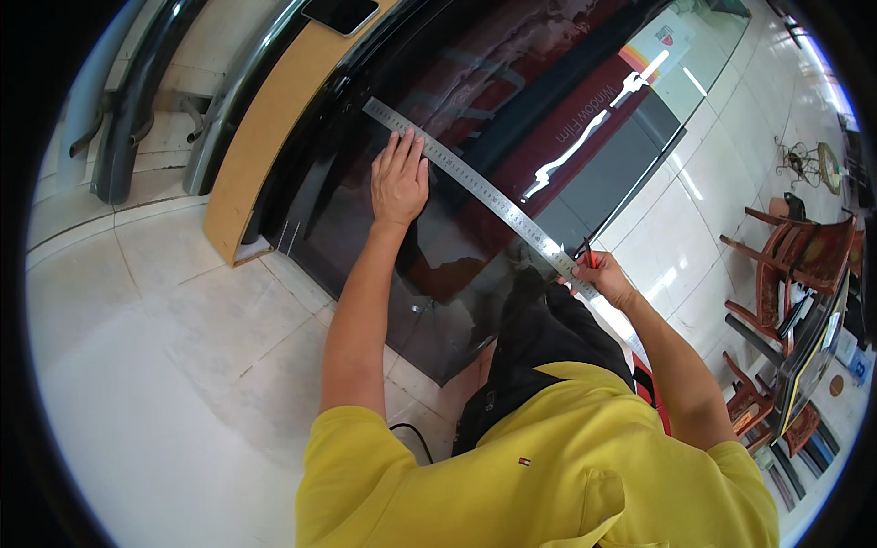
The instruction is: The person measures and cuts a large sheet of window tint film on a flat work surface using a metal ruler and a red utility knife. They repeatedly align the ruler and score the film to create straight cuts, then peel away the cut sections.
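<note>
A long steel ruler [489, 190] lies slantwise across a dark, glossy, see-through sheet [438, 233] on a glass-like counter top. My left hand [401, 178] rests flat on the sheet, its fingertips pressing the ruler's near edge toward its far-left end. At the ruler's near-right end, my right hand [605, 279] is closed in a pinch around a small, slim red and black tool [591, 259]. The tool's dark tip points away from me, beside the ruler. Its exact kind is too small to make out.
A phone [341, 13] lies on the wooden ledge [265, 137] at the far left. Curved metal tubes [128, 110] stand beyond that ledge. Wooden chairs [804, 251] and a cluttered table [813, 356] are on the right. White tiles [183, 320] cover the floor.
</note>
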{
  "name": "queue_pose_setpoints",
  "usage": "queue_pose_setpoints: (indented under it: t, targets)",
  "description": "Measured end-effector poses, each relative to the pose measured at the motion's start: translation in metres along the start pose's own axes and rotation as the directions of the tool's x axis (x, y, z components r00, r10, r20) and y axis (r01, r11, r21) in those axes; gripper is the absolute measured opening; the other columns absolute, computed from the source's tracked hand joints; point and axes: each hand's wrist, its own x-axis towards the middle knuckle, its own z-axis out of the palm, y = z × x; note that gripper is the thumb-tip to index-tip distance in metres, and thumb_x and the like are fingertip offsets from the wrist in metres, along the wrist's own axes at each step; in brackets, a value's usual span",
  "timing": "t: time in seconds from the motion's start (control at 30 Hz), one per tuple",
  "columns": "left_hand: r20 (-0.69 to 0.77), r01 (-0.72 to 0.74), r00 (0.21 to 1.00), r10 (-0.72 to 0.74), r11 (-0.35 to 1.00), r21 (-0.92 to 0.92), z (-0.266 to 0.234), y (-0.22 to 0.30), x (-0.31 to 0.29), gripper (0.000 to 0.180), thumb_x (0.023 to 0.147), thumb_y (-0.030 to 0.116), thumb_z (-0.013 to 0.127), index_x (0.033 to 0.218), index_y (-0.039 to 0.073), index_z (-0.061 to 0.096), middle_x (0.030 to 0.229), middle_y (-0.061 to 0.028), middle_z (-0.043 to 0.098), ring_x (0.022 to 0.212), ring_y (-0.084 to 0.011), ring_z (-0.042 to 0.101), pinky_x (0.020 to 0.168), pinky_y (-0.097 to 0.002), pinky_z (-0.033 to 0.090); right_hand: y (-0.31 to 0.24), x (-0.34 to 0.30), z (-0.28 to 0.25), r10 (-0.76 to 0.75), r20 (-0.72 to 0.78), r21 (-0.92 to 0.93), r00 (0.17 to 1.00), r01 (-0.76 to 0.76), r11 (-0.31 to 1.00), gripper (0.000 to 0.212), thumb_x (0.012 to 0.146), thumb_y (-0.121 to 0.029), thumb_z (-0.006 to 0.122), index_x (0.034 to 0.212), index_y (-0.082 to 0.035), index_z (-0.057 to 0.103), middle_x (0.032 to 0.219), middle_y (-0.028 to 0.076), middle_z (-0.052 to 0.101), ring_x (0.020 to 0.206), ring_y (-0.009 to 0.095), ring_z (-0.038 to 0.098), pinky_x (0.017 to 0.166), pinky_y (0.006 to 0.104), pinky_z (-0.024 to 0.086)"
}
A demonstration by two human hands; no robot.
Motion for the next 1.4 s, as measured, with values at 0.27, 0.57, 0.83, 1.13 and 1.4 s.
queue_pose_setpoints:
  t: [0.27,0.57,0.83,1.13,1.4]
  targets:
    - [0.047,0.033,0.998,-0.035,0.999,0.031,0.000,0.000,0.000,0.048,0.105,0.026,0.066,0.149,0.010,0.067,0.163,-0.0098,0.058,0.151,-0.0338,0.052,0.121,-0.0501,0.041,0.001,0.004,0.003,0.003,-0.023,0.005,1.000,-0.002,1.000,0.013,0.102,-0.007,0.069,0.103,0.004,0.074,0.103,0.024,0.082,0.079,0.024,0.078,0.081,0.0349,0.064]
    - [0.082,0.055,0.995,-0.059,0.998,0.043,0.000,0.001,0.000,0.047,0.108,0.027,0.061,0.153,0.012,0.065,0.165,-0.0084,0.057,0.154,-0.0326,0.050,0.124,-0.0501,0.038,0.004,0.005,0.001,0.001,-0.025,0.011,1.000,-0.001,1.000,0.011,0.102,-0.006,0.069,0.103,0.004,0.073,0.102,0.024,0.082,0.082,0.025,0.079,0.080,0.0363,0.064]
    - [0.120,0.015,0.992,-0.031,0.991,0.132,0.010,-0.008,-0.003,0.051,0.106,0.029,0.064,0.155,0.014,0.063,0.168,-0.0037,0.054,0.157,-0.0301,0.046,0.121,-0.0542,0.039,0.004,0.005,0.000,-0.028,-0.012,-0.008,1.000,0.028,1.000,0.012,0.104,-0.007,0.066,0.095,0.002,0.067,0.108,0.025,0.081,0.084,0.023,0.078,0.080,0.0386,0.064]
    - [0.079,-0.001,0.997,-0.005,0.997,0.077,0.014,-0.006,-0.004,0.048,0.109,0.026,0.061,0.156,0.015,0.063,0.165,-0.0035,0.057,0.155,-0.0298,0.050,0.122,-0.0490,0.039,0.001,0.003,-0.003,0.000,-0.011,-0.030,1.000,0.000,1.000,0.006,0.098,-0.002,0.067,0.099,0.002,0.071,0.107,0.023,0.082,0.081,0.022,0.079,0.086,0.0362,0.063]
    - [0.050,-0.028,0.998,0.024,0.997,0.075,0.013,-0.006,-0.004,0.045,0.109,0.024,0.063,0.151,0.011,0.067,0.162,-0.0063,0.060,0.152,-0.0306,0.054,0.120,-0.0475,0.042,-0.004,0.000,-0.003,-0.034,-0.017,-0.047,0.999,0.033,0.998,0.010,0.096,-0.002,0.068,0.101,0.005,0.072,0.104,0.023,0.082,0.079,0.023,0.079,0.080,0.0355,0.064]
